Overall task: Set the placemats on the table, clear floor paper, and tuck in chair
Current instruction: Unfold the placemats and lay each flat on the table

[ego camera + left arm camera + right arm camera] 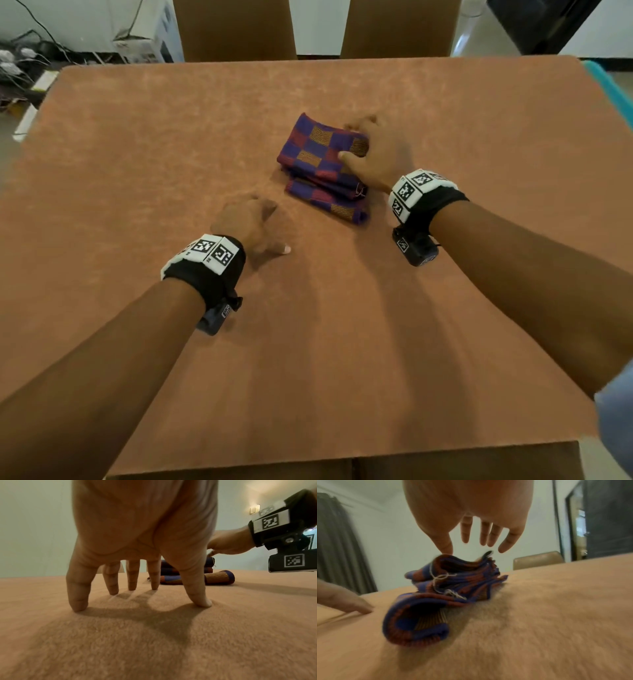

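Setting: dining room of a home. Table [171, 137], large, covered in tan felt-like cloth. Brown chair [234, 31] and second chair [399, 27], backs upright at the far edge. Folded checked placemats [318, 161] on the tabletop. Grey curtain [337, 540] hanging against a pale wall. Lit wall lamp [254, 509] high in a corner. White box [150, 37] and tangled cables [20, 58] on the floor, far left, beside the table

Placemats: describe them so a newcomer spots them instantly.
Start at the big tan table, with two chair backs at its far edge. Right of centre, by the right hand, lies a folded stack of placemats. It is the only patterned thing there: purple, red and gold-striped checks.
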`<state>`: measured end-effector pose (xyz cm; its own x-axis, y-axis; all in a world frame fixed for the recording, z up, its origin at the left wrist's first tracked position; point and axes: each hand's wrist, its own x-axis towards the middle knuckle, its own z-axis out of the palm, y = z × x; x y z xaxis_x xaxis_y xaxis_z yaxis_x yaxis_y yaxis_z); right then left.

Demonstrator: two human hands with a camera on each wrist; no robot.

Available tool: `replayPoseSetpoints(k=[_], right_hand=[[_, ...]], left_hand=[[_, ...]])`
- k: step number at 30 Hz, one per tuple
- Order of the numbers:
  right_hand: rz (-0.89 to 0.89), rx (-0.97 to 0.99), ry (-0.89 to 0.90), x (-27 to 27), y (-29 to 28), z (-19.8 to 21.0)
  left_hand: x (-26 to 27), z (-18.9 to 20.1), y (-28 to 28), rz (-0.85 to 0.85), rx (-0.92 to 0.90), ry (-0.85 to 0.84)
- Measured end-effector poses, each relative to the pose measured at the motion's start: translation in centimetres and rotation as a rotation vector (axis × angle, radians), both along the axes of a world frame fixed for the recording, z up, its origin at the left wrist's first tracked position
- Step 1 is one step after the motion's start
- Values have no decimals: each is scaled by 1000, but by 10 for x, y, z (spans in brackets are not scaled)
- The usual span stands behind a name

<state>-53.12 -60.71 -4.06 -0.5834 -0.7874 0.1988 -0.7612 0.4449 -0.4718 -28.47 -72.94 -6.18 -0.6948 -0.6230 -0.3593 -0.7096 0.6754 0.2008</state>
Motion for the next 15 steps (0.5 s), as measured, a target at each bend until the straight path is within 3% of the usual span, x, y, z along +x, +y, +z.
replayPoseSetpoints(k=[5, 8, 15], right_hand=[[255, 371, 242, 21, -9, -2], [236, 397, 310, 20, -12, -9], [237, 465, 259, 13, -21, 0]], left_hand=[[-2, 7, 5, 23, 4, -3], [-3, 10, 8, 36, 15, 16], [-1, 12, 8, 32, 21, 2]])
